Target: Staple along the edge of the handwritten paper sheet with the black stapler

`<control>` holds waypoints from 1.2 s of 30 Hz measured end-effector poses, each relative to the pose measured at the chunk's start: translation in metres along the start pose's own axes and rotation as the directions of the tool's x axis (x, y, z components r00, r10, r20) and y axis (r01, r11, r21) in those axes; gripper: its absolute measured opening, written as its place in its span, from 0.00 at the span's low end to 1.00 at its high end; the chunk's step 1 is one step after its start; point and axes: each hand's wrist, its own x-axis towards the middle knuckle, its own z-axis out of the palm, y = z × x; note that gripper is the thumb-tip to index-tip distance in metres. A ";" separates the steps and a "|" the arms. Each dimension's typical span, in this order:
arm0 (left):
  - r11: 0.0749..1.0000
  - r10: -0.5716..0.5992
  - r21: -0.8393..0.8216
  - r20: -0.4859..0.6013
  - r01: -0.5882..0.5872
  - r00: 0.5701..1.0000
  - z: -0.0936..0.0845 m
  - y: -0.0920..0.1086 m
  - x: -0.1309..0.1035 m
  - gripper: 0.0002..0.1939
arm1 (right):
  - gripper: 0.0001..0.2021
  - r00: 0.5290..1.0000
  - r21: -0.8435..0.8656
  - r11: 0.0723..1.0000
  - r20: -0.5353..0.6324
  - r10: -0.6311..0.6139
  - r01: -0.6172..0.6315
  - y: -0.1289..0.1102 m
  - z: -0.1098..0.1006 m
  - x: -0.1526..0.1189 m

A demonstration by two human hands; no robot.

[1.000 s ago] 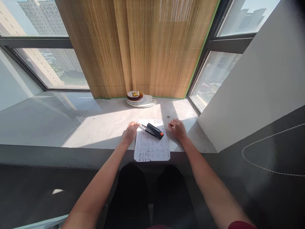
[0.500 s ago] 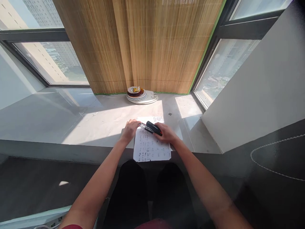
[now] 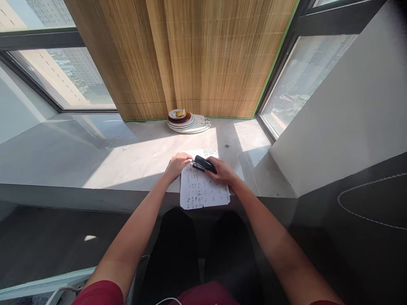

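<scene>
A black stapler (image 3: 205, 164) is in my right hand (image 3: 221, 170), whose fingers wrap round its rear half. It is held above a sheet of paper (image 3: 205, 195) covered with rows of handwriting. My left hand (image 3: 178, 164) has its fingertips pinched at the stapler's front end, where a small shiny part shows; its details are too small to make out. The paper lies on the pale ledge, its near edge sticking out past the front. Beyond my right hand, small strips of staples (image 3: 227, 146) lie on the ledge.
A stack of plates (image 3: 187, 125) with a small yellow packet (image 3: 180, 113) on top stands at the back of the ledge (image 3: 143, 154). Behind it hangs a bamboo blind (image 3: 197, 59). Windows flank the blind, and a white wall (image 3: 343, 114) borders the right side.
My left fingers have come closer to the stapler's front end, and less of the shiny part shows between them. The view has tilted slightly, and the right hand still grips the stapler.
</scene>
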 end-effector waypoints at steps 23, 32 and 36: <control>0.999 -0.047 -0.027 -0.013 0.047 0.999 0.000 0.000 -0.003 0.18 | 0.12 1.000 0.039 0.999 0.009 0.007 -0.007 0.000 -0.001 0.000; 1.000 0.007 -0.023 -0.010 -0.007 1.000 0.000 0.003 -0.003 0.17 | 0.12 1.000 0.050 0.999 0.000 -0.010 0.010 0.000 -0.002 0.000; 1.000 0.000 -0.023 -0.004 0.000 1.000 0.001 0.002 -0.003 0.16 | 0.11 1.000 0.051 0.999 -0.001 -0.009 0.009 0.000 -0.002 0.000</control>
